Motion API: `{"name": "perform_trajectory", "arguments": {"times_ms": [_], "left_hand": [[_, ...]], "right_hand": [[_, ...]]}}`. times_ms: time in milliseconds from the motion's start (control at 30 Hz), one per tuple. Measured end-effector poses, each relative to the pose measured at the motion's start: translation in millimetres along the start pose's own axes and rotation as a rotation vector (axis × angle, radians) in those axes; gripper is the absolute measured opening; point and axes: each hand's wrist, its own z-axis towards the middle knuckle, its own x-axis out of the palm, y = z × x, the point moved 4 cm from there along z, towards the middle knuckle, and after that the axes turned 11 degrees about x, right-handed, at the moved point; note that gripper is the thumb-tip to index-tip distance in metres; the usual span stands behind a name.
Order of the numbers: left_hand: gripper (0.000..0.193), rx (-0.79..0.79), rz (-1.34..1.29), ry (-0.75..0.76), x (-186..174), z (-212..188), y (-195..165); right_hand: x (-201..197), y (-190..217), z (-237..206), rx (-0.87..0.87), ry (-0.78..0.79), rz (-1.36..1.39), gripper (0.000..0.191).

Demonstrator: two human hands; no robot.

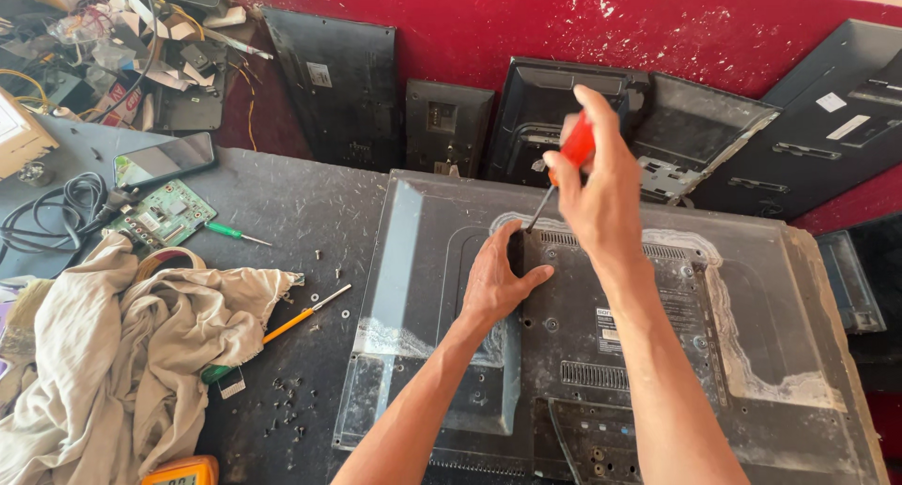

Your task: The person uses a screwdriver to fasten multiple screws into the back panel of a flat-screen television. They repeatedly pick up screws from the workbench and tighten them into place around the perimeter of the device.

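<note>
My right hand clenches a red-handled screwdriver, tip at the back panel of the television lying on the tabletop; my left hand presses flat beside it, grip released.

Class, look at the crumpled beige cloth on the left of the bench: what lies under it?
Sticking out from under the beige cloth are an orange-handled screwdriver, a green handle end and a tape roll's rim. Whatever else lies beneath is covered.

Crumpled cloth, green circuit board, phone (screen up), loose screws.
</note>
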Motion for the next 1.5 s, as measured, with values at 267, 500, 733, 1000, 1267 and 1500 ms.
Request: {"name": "perform_trajectory", "arguments": {"times_ms": [267,500,733,1000,1267,1500], "left_hand": [[0.09,-0.02,-0.013,0.015,0.1,-0.8,-0.4],[0.091,-0.026,0.005,0.013,-1.2,0.1,-1.7],[0.09,0.018,-0.018,-0.048,4.4,-4.4,6.9],[0.094,0.061,0.089,-0.086,2.5,-9.5,2.5],[0.056,0.171,0.021,-0.081,-109.0,-109.1,-40.1],[0.029,-0.174,0.493,-0.343,-246.0,-230.0,-35.3]], "right_hand": [[3.9,-10.3,-1.6,0.187,0.068,0.156,0.064],[11.1,-14.9,-5.7,0.199,0.071,0.206,0.06],[8.1,-11.6,-16.4,0.062,0.006,0.183,0.055],[12.6,-51.3,-32.6,0.277,0.065,0.186,0.039],[21.9,-121.4,-48.4,0.259,0.144,0.258,0.026],[26.0,-134.0,-41.9,0.275,0.148,0.272,0.026]]}}
